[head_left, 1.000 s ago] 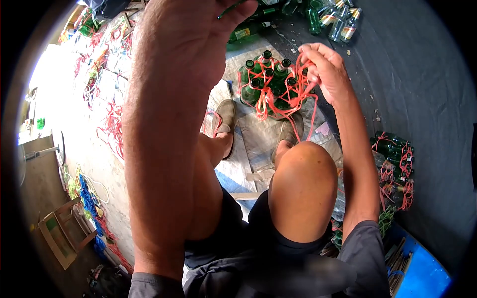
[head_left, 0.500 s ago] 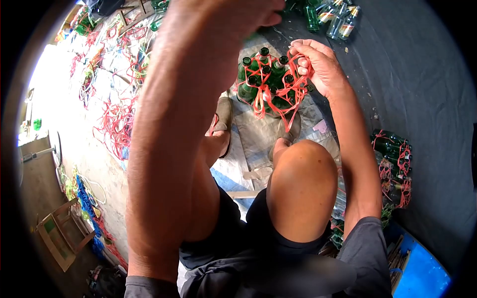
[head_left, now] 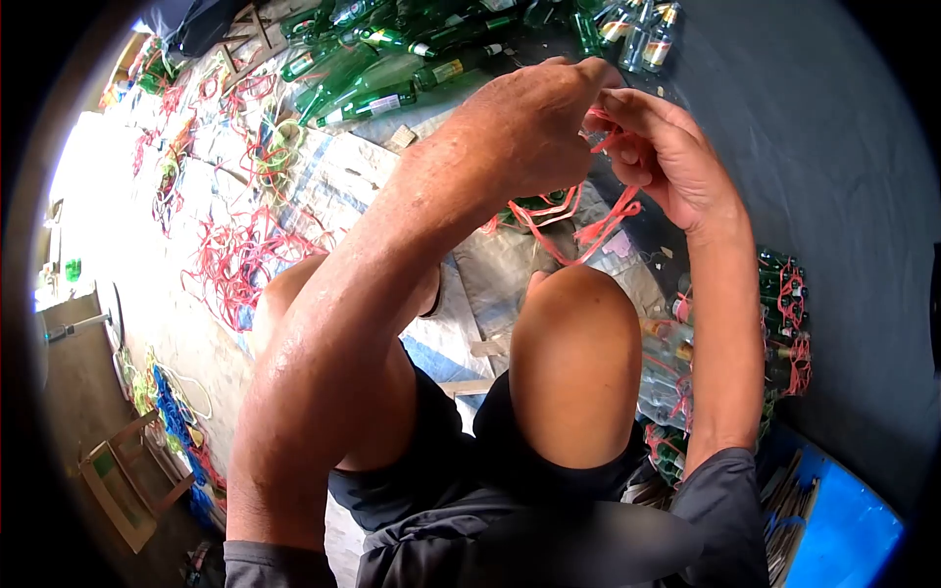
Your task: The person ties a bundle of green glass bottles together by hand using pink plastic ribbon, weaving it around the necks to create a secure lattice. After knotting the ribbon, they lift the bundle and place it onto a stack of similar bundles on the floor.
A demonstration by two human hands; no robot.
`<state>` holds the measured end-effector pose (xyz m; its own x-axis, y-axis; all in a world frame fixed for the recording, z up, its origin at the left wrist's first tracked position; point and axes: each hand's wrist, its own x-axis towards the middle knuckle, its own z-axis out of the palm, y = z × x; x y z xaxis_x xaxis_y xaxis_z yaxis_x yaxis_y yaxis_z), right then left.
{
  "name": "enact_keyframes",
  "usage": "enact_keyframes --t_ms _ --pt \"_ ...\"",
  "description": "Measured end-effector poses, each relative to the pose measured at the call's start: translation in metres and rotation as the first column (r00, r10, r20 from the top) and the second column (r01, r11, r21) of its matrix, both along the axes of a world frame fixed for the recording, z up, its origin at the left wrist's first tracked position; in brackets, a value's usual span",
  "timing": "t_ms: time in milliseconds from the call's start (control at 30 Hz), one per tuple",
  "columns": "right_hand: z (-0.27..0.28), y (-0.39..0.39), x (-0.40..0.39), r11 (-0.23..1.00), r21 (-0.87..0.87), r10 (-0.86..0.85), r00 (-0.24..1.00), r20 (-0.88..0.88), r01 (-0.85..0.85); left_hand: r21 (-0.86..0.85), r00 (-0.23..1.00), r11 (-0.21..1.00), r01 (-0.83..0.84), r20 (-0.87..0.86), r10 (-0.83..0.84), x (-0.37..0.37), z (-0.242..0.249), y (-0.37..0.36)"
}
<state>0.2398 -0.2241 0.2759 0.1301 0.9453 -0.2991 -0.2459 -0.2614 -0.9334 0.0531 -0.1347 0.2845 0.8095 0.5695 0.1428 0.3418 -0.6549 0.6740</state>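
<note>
Red plastic string [head_left: 610, 211] hangs in loops below my hands and runs up between them. My right hand [head_left: 667, 157] is closed, pinching the string between thumb and fingers. Close against it, my left hand [head_left: 544, 122] is also closed, its back toward me. String shows at its finger side, though most of those fingers are hidden. Beneath the left hand, only a sliver of the tied bundle of green bottles [head_left: 529, 208] shows between my feet. My left hand and forearm cover the rest.
Many loose green bottles [head_left: 368, 73] lie at the back, with clear labelled bottles [head_left: 652, 44] farther right. A tangle of red string [head_left: 240, 260] covers the floor at left. Tied bottles [head_left: 784, 314] lie right, near a blue container [head_left: 843, 519]. A wooden frame [head_left: 123, 480] stands lower left.
My left hand has come down and right to meet my right hand, now covering most of the bottle bundle. My right hand has shifted slightly right, and the string is raised.
</note>
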Motion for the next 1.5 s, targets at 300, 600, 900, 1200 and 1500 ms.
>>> enact_keyframes --t_ms 300,600,900,1200,1500 --pt "-0.001 -0.045 0.039 0.992 0.042 -0.104 0.951 -0.29 0.122 -0.157 0.99 0.985 0.071 -0.108 -0.089 0.031 -0.017 -0.019" --pt "0.001 -0.067 0.059 0.978 0.082 -0.141 0.894 -0.424 0.192 -0.202 0.966 0.964 0.174 -0.155 -0.207 0.054 -0.048 -0.035" --pt "-0.029 -0.116 0.056 0.985 -0.064 -0.13 0.94 0.316 0.158 -0.125 0.975 0.986 0.11 -0.18 -0.132 0.05 -0.051 -0.023" --pt "-0.102 -0.171 0.067 0.982 -0.01 -0.064 0.386 0.92 0.187 -0.081 0.967 0.995 0.065 -0.242 -0.083 0.046 -0.049 -0.018" --pt "-0.08 -0.161 0.062 0.898 -0.209 -0.314 0.897 0.311 0.387 -0.074 0.983 0.996 0.046 -0.172 -0.058 0.042 -0.052 -0.004"
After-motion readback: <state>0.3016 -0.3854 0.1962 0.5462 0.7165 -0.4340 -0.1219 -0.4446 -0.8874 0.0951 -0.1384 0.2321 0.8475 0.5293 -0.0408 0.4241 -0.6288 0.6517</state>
